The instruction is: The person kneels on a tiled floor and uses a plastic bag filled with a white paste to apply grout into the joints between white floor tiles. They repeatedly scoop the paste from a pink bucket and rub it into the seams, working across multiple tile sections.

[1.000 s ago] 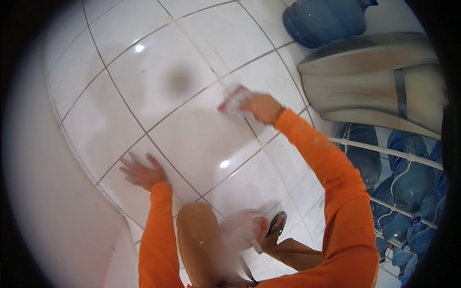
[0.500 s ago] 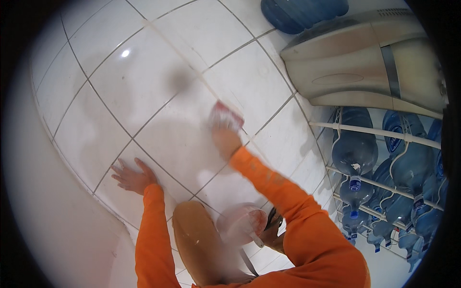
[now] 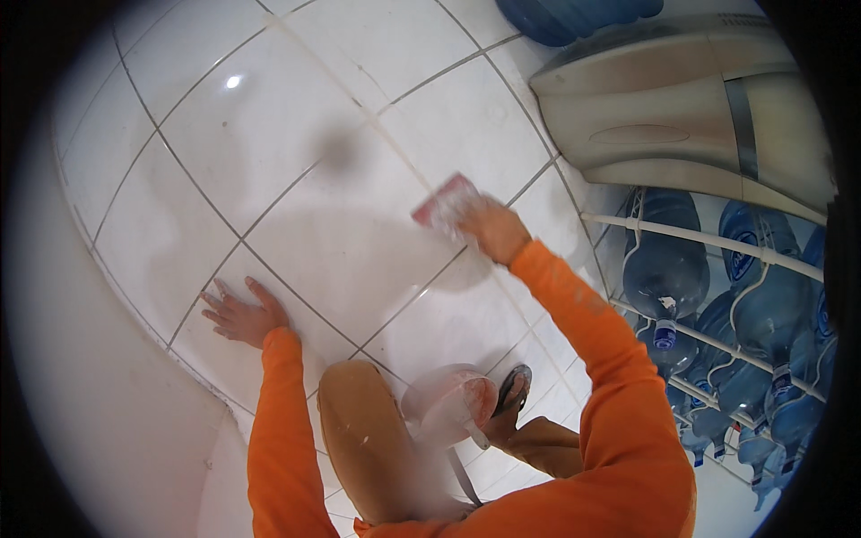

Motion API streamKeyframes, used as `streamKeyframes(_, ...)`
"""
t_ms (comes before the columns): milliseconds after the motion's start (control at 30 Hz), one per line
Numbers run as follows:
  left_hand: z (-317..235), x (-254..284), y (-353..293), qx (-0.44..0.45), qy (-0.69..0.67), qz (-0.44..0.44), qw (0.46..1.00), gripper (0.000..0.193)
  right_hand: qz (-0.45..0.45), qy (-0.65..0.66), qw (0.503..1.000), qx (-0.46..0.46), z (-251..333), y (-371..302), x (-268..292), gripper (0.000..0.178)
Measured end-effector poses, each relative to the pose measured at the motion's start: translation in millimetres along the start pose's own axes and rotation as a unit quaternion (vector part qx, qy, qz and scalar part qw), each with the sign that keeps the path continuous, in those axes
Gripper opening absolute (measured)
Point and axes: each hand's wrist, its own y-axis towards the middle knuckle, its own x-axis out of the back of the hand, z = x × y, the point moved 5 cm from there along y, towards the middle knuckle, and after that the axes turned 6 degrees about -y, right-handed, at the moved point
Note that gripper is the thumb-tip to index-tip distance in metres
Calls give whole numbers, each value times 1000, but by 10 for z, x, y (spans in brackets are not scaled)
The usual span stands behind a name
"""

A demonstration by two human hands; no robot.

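My left hand point(image 3: 244, 316) lies flat on the white tiles point(image 3: 314, 269), its fingers spread and nothing in it. Farther out and to the right, my right hand point(image 3: 495, 229) grips a flat red pad point(image 3: 445, 203) smeared with white. The pad lies against the tiles beside a pale grout line, and my fingers hide part of it. Between my legs stands a pinkish round tub point(image 3: 446, 401), with pink-white residue inside and a pale handle point(image 3: 477, 436) sticking out at its near right rim.
On the right, a white rack point(image 3: 700, 240) holds several blue water bottles point(image 3: 664, 269). Beyond it stands a beige machine point(image 3: 646, 125) with a dark stripe, and another blue bottle point(image 3: 574, 18) behind. A white wall point(image 3: 117, 386) curves along the left. My sandalled foot point(image 3: 512, 392) is beside the tub.
My right hand has moved right with the red pad, which has turned on the tiles. My left hand stays on the floor. More of my foot shows beside the tub.
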Motion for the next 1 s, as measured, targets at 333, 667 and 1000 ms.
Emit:
streamKeyframes(333, -19, 54, -11, 31, 22, 25, 999, 66, -1, 34, 964, -262, 455, -213, 269, 41)
streamKeyframes(667, 32, 174, 32, 37, -6, 25, 999, 63, 122, 219, 945, -211, 1588, 303, 71, 43)
streamKeyframes(1000, -101, 191, -23, 50, -33, 48, 997, 63, -215, 569, 669, -428, -1311, 674, 146, 36)
